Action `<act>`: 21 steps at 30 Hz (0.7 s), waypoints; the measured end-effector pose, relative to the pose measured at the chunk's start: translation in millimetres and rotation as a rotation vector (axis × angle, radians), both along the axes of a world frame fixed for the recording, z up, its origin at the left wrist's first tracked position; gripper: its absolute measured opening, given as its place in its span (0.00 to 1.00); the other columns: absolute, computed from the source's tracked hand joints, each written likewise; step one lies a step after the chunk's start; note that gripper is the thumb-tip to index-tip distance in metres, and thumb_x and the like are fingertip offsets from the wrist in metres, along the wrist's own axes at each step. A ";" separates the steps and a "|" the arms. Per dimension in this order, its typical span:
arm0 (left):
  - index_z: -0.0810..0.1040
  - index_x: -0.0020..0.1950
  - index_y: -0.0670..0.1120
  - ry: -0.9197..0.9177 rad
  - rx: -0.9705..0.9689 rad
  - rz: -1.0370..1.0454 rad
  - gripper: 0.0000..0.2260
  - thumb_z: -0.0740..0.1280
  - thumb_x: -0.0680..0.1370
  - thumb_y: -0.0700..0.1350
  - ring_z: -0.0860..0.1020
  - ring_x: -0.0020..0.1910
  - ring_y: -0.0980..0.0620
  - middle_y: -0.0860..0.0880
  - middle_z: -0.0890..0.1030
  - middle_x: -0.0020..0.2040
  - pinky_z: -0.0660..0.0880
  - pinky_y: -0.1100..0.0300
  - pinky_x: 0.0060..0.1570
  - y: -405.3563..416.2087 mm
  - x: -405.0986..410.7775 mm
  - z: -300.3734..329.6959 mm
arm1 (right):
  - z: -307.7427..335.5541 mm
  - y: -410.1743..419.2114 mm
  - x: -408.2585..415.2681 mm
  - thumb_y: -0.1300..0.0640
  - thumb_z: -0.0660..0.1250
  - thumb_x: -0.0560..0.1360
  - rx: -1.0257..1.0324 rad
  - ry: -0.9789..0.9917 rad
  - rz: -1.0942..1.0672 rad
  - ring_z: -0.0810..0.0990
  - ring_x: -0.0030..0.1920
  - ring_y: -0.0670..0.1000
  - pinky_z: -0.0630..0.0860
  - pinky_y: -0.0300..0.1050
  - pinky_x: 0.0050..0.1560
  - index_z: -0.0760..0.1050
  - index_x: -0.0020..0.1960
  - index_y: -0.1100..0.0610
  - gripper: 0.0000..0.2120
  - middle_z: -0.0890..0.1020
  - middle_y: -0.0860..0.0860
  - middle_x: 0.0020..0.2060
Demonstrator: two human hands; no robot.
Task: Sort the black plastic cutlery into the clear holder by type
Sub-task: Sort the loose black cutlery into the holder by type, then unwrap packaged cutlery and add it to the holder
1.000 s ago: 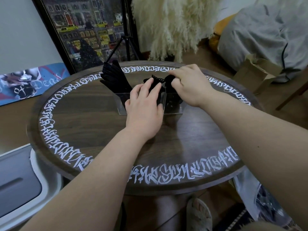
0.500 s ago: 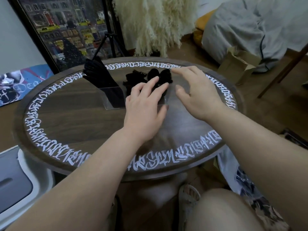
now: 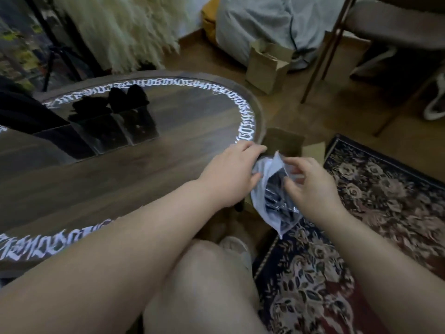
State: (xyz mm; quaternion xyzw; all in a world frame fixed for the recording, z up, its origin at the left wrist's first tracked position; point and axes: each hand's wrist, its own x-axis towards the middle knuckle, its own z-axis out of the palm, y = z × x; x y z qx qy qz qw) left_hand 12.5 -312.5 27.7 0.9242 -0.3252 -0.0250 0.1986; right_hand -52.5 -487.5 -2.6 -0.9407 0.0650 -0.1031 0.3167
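Turning away from the round table [image 3: 168, 169] — both hands, at the clear holder [image 3: 115, 131] a second ago, are now off its right edge over the patterned rug [image 3: 361, 237]. Holder stays on the tabletop, well apart from the hands, black cutlery [image 3: 127, 98] standing in its compartments; which type sits where is too blurred to tell.

Between the hands hangs a clear plastic bag [image 3: 272, 189] with dark pieces inside, likely more cutlery. Left hand [image 3: 231, 174] grips the bag's left side, fingers curled round the film. Right hand [image 3: 310, 184] has fingers bent at the bag's mouth, pinching or reaching in — cannot tell which.

Judgement: a fresh batch is being opened, so sorting is not finished.

Room: table rim just beside the left hand; a cardboard box [image 3: 284, 143] close behind the bag; knee [image 3: 207, 273] below. Open tabletop lies between bag and holder.
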 end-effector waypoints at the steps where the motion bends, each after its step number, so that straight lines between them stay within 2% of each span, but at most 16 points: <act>1: 0.62 0.75 0.50 0.032 0.026 -0.009 0.26 0.64 0.79 0.50 0.68 0.68 0.47 0.49 0.65 0.72 0.67 0.54 0.63 -16.4 2.7 -3.8 | -6.6 -5.3 -5.5 0.62 0.66 0.75 0.010 0.026 -0.024 0.76 0.54 0.49 0.76 0.50 0.58 0.74 0.65 0.56 0.19 0.76 0.50 0.55; 5: 0.56 0.77 0.48 0.184 0.111 0.060 0.32 0.67 0.77 0.51 0.70 0.66 0.43 0.44 0.66 0.70 0.69 0.51 0.62 -65.4 8.0 -39.3 | -30.7 -17.3 -15.8 0.64 0.64 0.75 0.057 0.129 -0.094 0.78 0.56 0.52 0.74 0.47 0.60 0.75 0.64 0.57 0.18 0.79 0.53 0.56; 7: 0.54 0.77 0.48 0.256 0.107 0.146 0.33 0.68 0.77 0.51 0.71 0.65 0.43 0.43 0.67 0.69 0.70 0.51 0.60 -75.1 6.8 -61.3 | -38.8 -19.3 -15.0 0.64 0.63 0.76 0.081 0.170 -0.121 0.78 0.58 0.51 0.72 0.43 0.61 0.75 0.65 0.57 0.17 0.80 0.53 0.58; 10: 0.52 0.76 0.49 0.317 0.146 0.240 0.34 0.68 0.76 0.49 0.72 0.63 0.42 0.43 0.67 0.67 0.73 0.49 0.59 -73.0 5.0 -91.5 | -51.4 -17.4 -8.5 0.62 0.60 0.79 0.082 0.268 -0.066 0.76 0.62 0.50 0.68 0.39 0.62 0.72 0.68 0.56 0.18 0.78 0.51 0.62; 13: 0.57 0.74 0.51 0.364 0.161 0.269 0.29 0.66 0.77 0.46 0.75 0.58 0.42 0.43 0.73 0.61 0.73 0.50 0.54 -66.9 11.8 -110.0 | -71.1 -12.4 3.0 0.60 0.57 0.80 0.112 0.444 0.051 0.73 0.65 0.53 0.67 0.42 0.64 0.67 0.72 0.56 0.20 0.73 0.53 0.68; 15: 0.60 0.72 0.51 0.384 0.127 0.263 0.24 0.63 0.77 0.43 0.77 0.52 0.43 0.44 0.78 0.56 0.74 0.52 0.48 -65.4 15.0 -113.4 | -86.0 -15.3 12.7 0.60 0.58 0.80 0.116 0.494 0.000 0.70 0.67 0.55 0.65 0.45 0.66 0.64 0.73 0.59 0.22 0.69 0.55 0.69; 18: 0.60 0.74 0.50 0.415 0.058 0.269 0.26 0.61 0.77 0.41 0.77 0.52 0.44 0.44 0.79 0.56 0.75 0.51 0.51 -64.6 18.3 -111.6 | -96.8 -28.3 24.3 0.61 0.60 0.77 0.220 0.391 -0.300 0.74 0.61 0.57 0.69 0.47 0.62 0.70 0.66 0.60 0.18 0.76 0.57 0.61; 21: 0.60 0.74 0.50 0.420 0.012 0.278 0.26 0.62 0.76 0.41 0.77 0.52 0.44 0.45 0.79 0.57 0.76 0.50 0.52 -65.2 21.2 -110.9 | -99.2 -31.1 36.1 0.55 0.60 0.78 0.319 0.455 -0.389 0.77 0.54 0.57 0.73 0.46 0.54 0.74 0.60 0.59 0.14 0.80 0.56 0.53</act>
